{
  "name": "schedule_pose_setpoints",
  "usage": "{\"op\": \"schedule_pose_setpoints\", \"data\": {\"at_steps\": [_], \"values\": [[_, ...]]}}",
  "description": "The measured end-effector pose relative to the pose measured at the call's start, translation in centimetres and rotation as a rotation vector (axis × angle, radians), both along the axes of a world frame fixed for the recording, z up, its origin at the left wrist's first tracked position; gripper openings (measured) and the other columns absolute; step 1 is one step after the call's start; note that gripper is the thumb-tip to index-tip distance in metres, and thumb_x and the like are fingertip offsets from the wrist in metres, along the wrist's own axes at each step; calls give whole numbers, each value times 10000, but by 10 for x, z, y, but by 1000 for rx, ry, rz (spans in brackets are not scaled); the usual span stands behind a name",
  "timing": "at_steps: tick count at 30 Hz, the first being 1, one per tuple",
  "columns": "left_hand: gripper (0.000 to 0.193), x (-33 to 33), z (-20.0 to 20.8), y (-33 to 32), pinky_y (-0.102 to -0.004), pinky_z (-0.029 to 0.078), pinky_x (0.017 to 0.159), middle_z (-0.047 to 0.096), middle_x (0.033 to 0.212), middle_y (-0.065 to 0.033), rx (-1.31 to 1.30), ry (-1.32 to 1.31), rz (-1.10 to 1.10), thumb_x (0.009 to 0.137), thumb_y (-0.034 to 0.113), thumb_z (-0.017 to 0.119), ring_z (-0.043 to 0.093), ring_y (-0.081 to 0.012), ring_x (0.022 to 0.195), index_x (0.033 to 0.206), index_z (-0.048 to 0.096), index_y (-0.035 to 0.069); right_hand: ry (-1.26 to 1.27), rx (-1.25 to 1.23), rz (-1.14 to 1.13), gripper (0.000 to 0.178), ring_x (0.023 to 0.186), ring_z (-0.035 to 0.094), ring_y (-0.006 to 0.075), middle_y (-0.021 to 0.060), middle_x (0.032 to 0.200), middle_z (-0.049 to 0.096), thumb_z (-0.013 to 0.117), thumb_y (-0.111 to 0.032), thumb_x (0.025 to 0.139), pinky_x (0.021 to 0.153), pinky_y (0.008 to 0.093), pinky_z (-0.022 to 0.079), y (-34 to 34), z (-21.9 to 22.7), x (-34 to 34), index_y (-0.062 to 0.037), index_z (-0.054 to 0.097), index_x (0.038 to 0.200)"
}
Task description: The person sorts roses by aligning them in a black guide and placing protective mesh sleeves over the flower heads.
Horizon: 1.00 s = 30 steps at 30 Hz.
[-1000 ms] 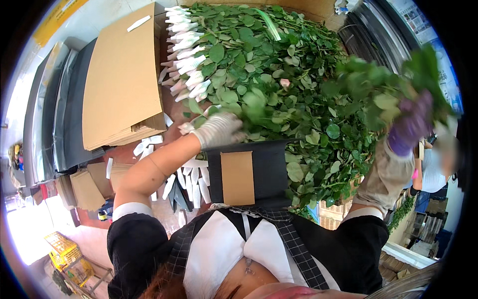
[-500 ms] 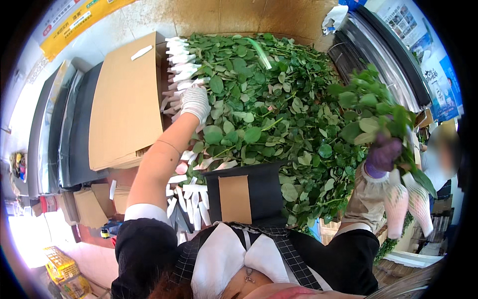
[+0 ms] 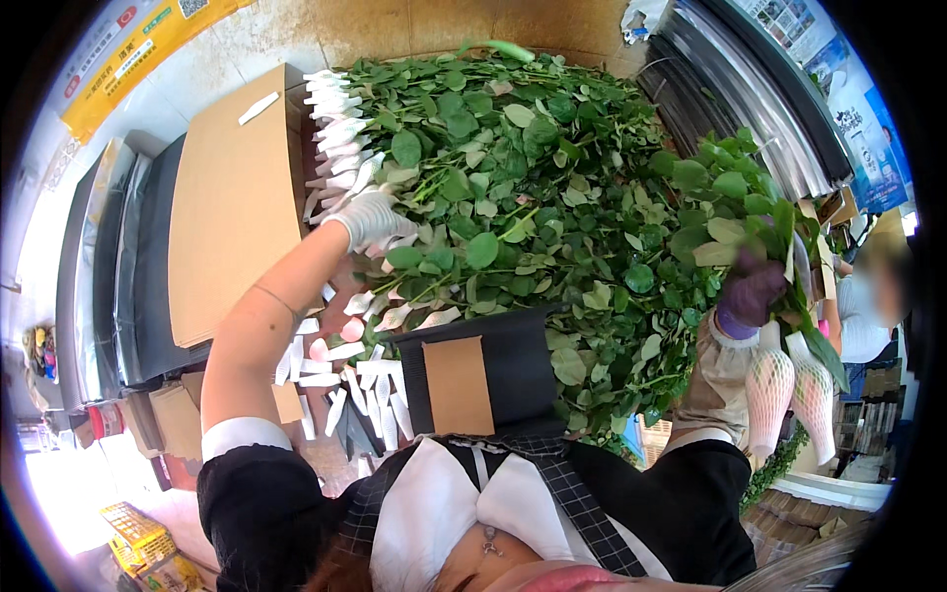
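A thick layer of leafy rose stems [image 3: 552, 178] covers the table in front of me. Their flower heads, in white netting sleeves [image 3: 335, 109], line up along the left edge. Into this row reaches my left hand [image 3: 370, 219] in a white striped glove, its fingers curled round a rose just behind the head; the fingertips are partly hidden by leaves. Off to the right, my right hand [image 3: 752, 291], in a purple glove, is closed on a small bunch of roses. Two pale pink netted heads [image 3: 770, 390] hang down below it, while leaves [image 3: 725, 192] stick out above.
Stacked cardboard sheets [image 3: 232, 207] stand left of the flowers. Loose white netting sleeves [image 3: 385, 395] lie near my body, beside a black board with a brown cardboard patch [image 3: 459, 385]. Rolls of dark wrapping [image 3: 760, 99] lean at the right. Another person [image 3: 868, 316] is at the far right.
My left hand has shifted slightly toward me and left along the row of heads. My right hand keeps the roses at the right, almost unmoved. The view has tilted a little.
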<state>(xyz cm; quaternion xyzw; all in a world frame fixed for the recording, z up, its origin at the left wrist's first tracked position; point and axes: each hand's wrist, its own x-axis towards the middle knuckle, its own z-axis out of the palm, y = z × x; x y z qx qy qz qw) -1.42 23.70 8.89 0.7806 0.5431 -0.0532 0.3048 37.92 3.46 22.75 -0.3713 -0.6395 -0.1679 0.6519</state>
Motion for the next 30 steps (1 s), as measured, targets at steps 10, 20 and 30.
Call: {"op": "schedule_pose_setpoints", "data": {"at_steps": [10, 20, 30], "values": [[199, -59, 70, -20, -358, 516, 697, 616, 898, -158, -36, -183, 150, 833, 161, 577, 605, -234, 807, 994, 613, 51, -74, 5, -24, 482, 838, 620, 252, 186, 1011, 625, 578, -392, 912, 676, 339, 525, 2, 11, -14, 57, 558, 1086], [514, 11, 17, -65, -435, 429, 932, 541, 1202, -194, 289, 152, -245, 743, 339, 667, 511, -379, 1119, 1138, 575, 23, -99, -17, -38, 438, 820, 618, 251, 179, 974, 635, 572, -371, 926, 692, 354, 521, 4, 12, -46, 53, 587, 1032], [362, 29, -22, -27, -399, 531, 797, 682, 949, -213, 98, 274, -4, 778, 292, 604, 679, -332, 863, 956, 687, -12, -273, 32, -36, 301, 824, 621, 267, 149, 943, 643, 665, -180, 866, 730, 365, 511, 4, 4, -14, 33, 571, 1058]]}}
